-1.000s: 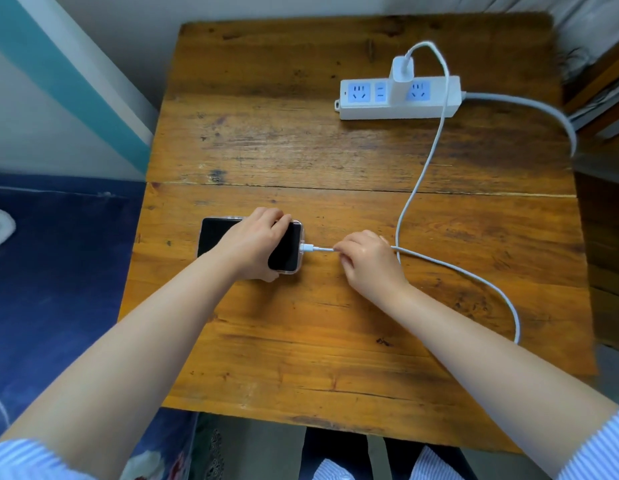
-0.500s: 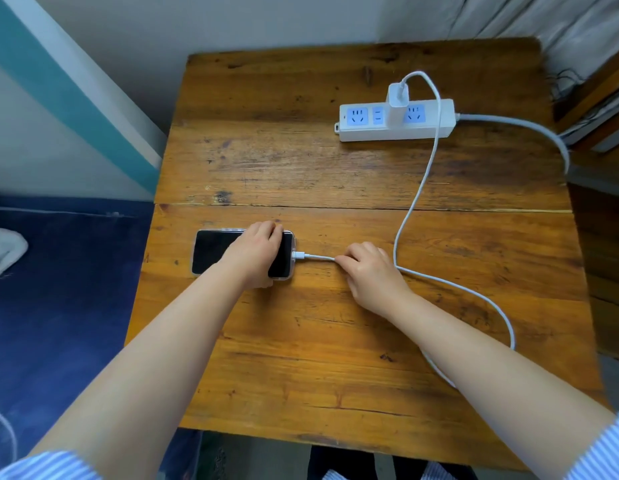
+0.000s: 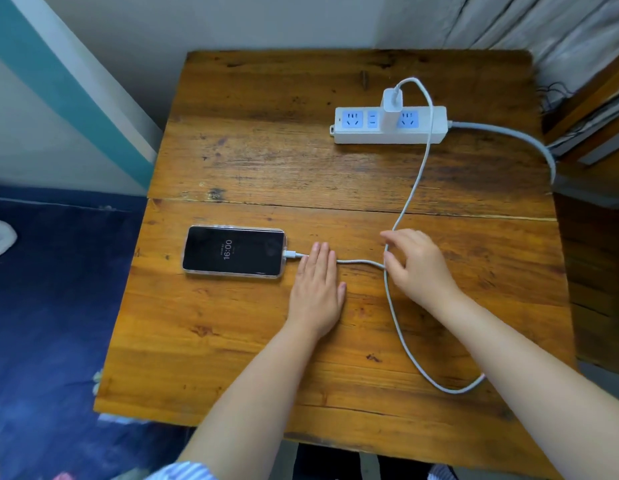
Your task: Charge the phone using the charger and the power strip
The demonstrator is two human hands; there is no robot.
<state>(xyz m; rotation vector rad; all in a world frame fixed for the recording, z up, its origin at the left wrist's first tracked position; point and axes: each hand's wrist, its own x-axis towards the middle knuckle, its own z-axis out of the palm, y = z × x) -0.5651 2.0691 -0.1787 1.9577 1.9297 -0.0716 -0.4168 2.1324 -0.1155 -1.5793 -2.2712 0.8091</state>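
Left hand [image 3: 315, 292] flat, empty, over cable [image 3: 360, 261]; right hand [image 3: 417, 265] spread, empty; phone [image 3: 233, 251] plugged.

Home room: worn wooden table [image 3: 252, 161], curtain [image 3: 543, 26], blue bedding [image 3: 52, 289].

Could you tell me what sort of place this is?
Probably a home room, perhaps a bedroom: a worn wooden table stands against a plain wall, with a curtain behind it and dark blue patterned fabric, possibly bedding, beside it.

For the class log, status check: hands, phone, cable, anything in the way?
Left hand open, flat over cable. Right hand open, holding nothing. Phone plugged in, screen lit; charger in power strip. Nothing blocking.
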